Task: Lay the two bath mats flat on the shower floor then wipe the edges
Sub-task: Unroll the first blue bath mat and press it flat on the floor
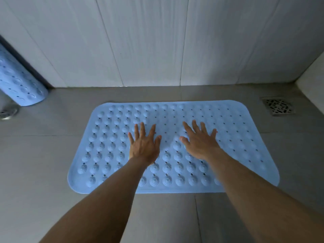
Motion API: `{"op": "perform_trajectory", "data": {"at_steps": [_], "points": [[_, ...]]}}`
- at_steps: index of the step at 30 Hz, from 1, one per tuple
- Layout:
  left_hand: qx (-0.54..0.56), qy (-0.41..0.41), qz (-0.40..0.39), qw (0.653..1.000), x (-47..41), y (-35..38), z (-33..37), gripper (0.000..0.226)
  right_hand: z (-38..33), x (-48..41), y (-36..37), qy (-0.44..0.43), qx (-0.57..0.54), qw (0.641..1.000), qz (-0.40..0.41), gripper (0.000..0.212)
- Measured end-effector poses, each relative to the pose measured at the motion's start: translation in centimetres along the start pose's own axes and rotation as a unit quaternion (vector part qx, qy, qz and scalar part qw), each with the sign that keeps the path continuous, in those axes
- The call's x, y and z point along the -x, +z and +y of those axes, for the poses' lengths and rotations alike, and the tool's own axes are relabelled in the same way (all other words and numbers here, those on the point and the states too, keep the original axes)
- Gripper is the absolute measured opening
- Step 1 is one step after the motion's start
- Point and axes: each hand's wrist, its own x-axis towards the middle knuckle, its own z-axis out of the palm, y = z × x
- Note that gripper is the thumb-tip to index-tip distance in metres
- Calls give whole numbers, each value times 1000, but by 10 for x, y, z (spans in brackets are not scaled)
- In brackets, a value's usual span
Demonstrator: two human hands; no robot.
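**A:** What does the head view show of the mats?

**B:** One light blue bath mat (236, 141) lies flat on the grey tiled floor (43, 155). Its long side runs left to right, a little short of the far wall (149, 41). Its round bumps and small holes face up.

**A:** And the other one?

**B:** The second mat (19, 81) is at the far left, curved over and tilted. Its lower end is on the floor beside a dark strip at the wall's left end. The left edge of the frame cuts off the rest of it.

**A:** The hands?

**B:** Both rest palms down on the flat mat, near its middle. The left hand (144, 143) has straight fingers fanned wide, pointing toward the far wall. The right hand (199, 142) lies to its right, apart from it, fingers just as spread and angled slightly left. Both bare forearms reach in from the near side.

**A:** Anything else on the floor?

**B:** A square metal drain grate (278, 106) sits at the far right, near the flat mat's far right corner but apart from it. It is beside a white ledge (313, 81). A round metal drain (7, 113) shows at the left edge, close to the second mat's lower end.
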Motion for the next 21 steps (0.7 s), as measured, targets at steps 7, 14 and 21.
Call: {"op": "perform_trajectory", "data": {"at_steps": [7,14,21], "points": [[1,-36,29,999,-55,-25,-99,67,-90,-64,0,-62,-6,998,-2,69],[-60,-20,-14,998,-105,-33,-152,71,-136,-125,4,-54,14,998,18,73],[-59,-31,-36,997,-111,-28,-159,75,-156,-147,18,-25,11,1000,11,77]]}}
